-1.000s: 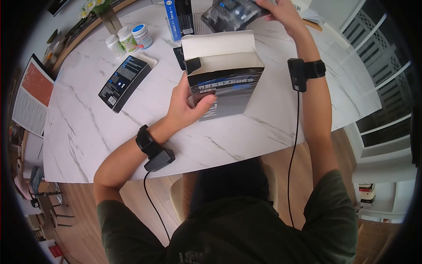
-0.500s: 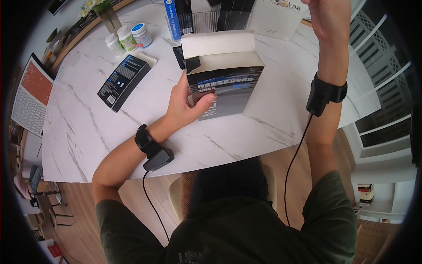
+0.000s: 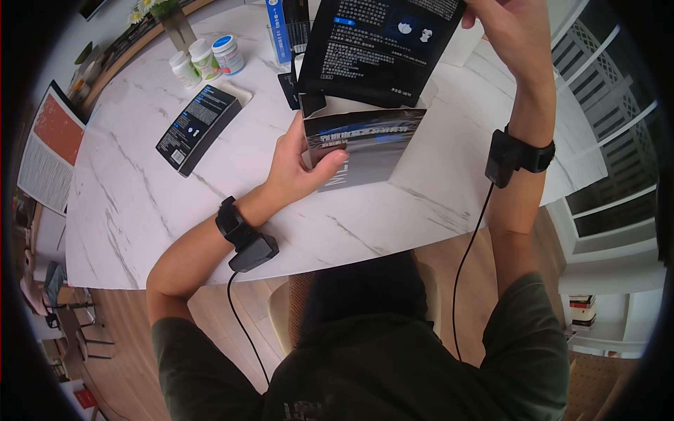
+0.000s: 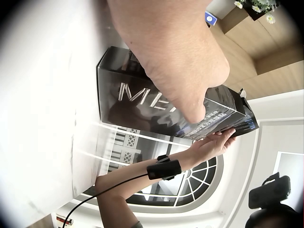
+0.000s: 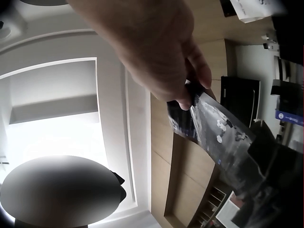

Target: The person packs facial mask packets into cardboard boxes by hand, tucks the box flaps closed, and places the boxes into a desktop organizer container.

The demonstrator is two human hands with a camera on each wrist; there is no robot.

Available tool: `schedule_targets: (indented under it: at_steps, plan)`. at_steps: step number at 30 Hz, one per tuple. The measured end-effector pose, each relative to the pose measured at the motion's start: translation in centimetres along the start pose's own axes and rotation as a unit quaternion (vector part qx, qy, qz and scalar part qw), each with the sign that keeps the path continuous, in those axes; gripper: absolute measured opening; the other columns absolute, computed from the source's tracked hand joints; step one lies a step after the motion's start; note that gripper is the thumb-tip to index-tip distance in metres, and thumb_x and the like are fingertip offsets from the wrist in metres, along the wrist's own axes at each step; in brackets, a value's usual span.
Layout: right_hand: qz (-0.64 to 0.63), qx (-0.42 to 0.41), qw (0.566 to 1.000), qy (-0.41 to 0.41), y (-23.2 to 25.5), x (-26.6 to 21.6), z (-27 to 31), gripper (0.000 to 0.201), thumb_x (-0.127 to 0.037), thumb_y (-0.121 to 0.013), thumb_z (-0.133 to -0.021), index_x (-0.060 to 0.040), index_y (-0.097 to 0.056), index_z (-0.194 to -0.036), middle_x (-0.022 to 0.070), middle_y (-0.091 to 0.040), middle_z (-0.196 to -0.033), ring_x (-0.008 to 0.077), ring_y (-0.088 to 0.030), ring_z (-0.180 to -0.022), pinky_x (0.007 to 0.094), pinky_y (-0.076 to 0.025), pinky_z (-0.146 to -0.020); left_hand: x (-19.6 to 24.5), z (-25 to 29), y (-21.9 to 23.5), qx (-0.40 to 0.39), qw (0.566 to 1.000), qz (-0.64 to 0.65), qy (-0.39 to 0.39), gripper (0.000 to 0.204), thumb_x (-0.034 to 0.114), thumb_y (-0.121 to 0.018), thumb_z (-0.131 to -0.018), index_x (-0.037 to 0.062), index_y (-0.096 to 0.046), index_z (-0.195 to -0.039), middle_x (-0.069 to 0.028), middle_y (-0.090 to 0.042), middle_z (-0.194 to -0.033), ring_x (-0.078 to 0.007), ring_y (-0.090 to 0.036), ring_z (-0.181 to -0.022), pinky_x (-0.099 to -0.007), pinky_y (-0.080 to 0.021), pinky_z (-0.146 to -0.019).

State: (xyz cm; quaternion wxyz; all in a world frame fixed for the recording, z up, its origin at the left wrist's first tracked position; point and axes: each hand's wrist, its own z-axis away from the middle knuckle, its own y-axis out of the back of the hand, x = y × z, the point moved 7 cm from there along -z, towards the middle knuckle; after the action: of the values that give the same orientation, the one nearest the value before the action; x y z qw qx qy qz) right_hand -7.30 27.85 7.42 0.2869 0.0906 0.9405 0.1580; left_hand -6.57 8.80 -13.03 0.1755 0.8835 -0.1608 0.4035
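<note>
My left hand grips a black and grey printed box by its left side, thumb across the front. The box stands on the marble-patterned table with its top flaps raised. In the left wrist view that hand covers part of the box's large silver lettering. My right hand pinches the upper right corner of a flat black packet printed with white text. The packet hangs upright, its lower edge overlapping the box's opening. In the right wrist view the packet looks glossy and creased.
A smaller black box lies on the table at the left. Behind it stand three lidded bottles and a vase of flowers. A blue book-like box stands at the back. Cables run from both wrist cameras.
My right hand first lifted the packet up from the back right, out of the head view, then brought it down over the box's mouth. The left hand and box stay almost still.
</note>
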Motion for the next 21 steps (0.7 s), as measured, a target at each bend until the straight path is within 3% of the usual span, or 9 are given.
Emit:
schedule_targets:
  at_steps: [2, 5, 9, 11, 12, 13, 15, 21]
  plan:
    - [0.062, 0.009, 0.997, -0.041, 0.1, -0.5, 0.2, 0.015, -0.008, -0.060, -0.086, -0.0008, -0.056, -0.098, 0.0000, -0.059, -0.077, 0.0017, -0.053, -0.058, 0.0133, -0.041, -0.044, 0.1, -0.1, 0.0, 0.008, 1.000, 0.002, 0.000, 0.052, 0.012, -0.065, -0.083, -0.0026, -0.037, -0.124, -0.0075, -0.061, -0.095, -0.0095, -0.057, -0.083, -0.0226, -0.047, -0.074]
    - [0.074, -0.026, 0.997, 0.020, -0.1, -0.6, 0.3, 0.014, -0.008, -0.060, -0.087, -0.0002, -0.056, -0.097, -0.0006, -0.059, -0.077, 0.0011, -0.051, -0.057, 0.0133, -0.040, -0.044, 0.1, 0.0, 0.0, -0.001, 1.000, -0.013, -0.004, 0.052, 0.012, -0.065, -0.082, -0.0023, -0.038, -0.124, -0.0070, -0.061, -0.094, -0.0094, -0.057, -0.083, -0.0229, -0.047, -0.073]
    - [0.047, -0.071, 0.996, -0.001, -0.9, -0.1, 0.7, 0.013, -0.009, -0.059, -0.088, 0.0010, -0.056, -0.096, -0.0007, -0.058, -0.078, 0.0018, -0.051, -0.061, 0.0141, -0.042, -0.049, -0.2, 0.0, 0.1, 0.001, 1.000, 0.003, 0.014, 0.052, 0.013, -0.066, -0.082, -0.0023, -0.038, -0.124, -0.0070, -0.061, -0.094, -0.0095, -0.058, -0.083, -0.0232, -0.047, -0.074]
    - [0.041, -0.047, 0.996, 0.062, -0.8, -0.6, 0.7, 0.012, -0.008, -0.058, -0.088, 0.0014, -0.056, -0.096, -0.0004, -0.057, -0.079, 0.0034, -0.053, -0.066, 0.0155, -0.045, -0.056, -0.1, 0.0, 0.0, 0.004, 1.000, 0.007, 0.013, 0.052, 0.013, -0.066, -0.082, -0.0024, -0.038, -0.124, -0.0070, -0.061, -0.094, -0.0094, -0.058, -0.083, -0.0232, -0.046, -0.074]
    - [0.062, -0.062, 0.995, 0.051, -0.4, -1.1, 0.7, 0.011, -0.006, -0.058, -0.088, 0.0016, -0.056, -0.096, 0.0007, -0.058, -0.081, 0.0048, -0.054, -0.070, 0.0167, -0.046, -0.061, -0.2, 0.0, 0.0, 0.004, 1.000, 0.007, 0.013, 0.052, 0.013, -0.066, -0.082, -0.0024, -0.038, -0.124, -0.0070, -0.061, -0.094, -0.0094, -0.058, -0.083, -0.0232, -0.046, -0.074]
    - [0.062, -0.062, 0.995, 0.051, -0.1, -0.9, 0.7, 0.011, -0.006, -0.058, -0.088, 0.0016, -0.056, -0.096, 0.0007, -0.058, -0.081, 0.0048, -0.054, -0.070, 0.0167, -0.046, -0.061, -0.1, 0.0, 0.0, 0.007, 1.000, 0.006, 0.009, 0.052, 0.013, -0.066, -0.082, -0.0024, -0.038, -0.124, -0.0070, -0.061, -0.094, -0.0094, -0.058, -0.083, -0.0232, -0.046, -0.074]
    - [0.053, -0.050, 0.988, 0.135, 0.4, -1.4, 0.7, 0.012, -0.005, -0.058, -0.088, 0.0019, -0.057, -0.097, 0.0011, -0.059, -0.081, 0.0050, -0.055, -0.070, 0.0167, -0.046, -0.061, -0.1, -0.1, 0.0, 0.009, 1.000, 0.005, 0.005, 0.052, 0.013, -0.066, -0.082, -0.0024, -0.038, -0.124, -0.0071, -0.061, -0.094, -0.0094, -0.057, -0.083, -0.0232, -0.046, -0.075]
    - [0.101, -0.096, 0.984, 0.109, -1.7, -2.3, 0.9, 0.011, 0.000, -0.059, -0.085, 0.0027, -0.061, -0.095, 0.0034, -0.060, -0.080, 0.0067, -0.055, -0.072, 0.0179, -0.044, -0.060, -0.3, 0.1, 0.0, 0.007, 1.000, 0.023, 0.016, 0.053, 0.013, -0.067, -0.082, -0.0017, -0.038, -0.124, -0.0075, -0.061, -0.099, -0.0098, -0.057, -0.086, -0.0235, -0.047, -0.075]
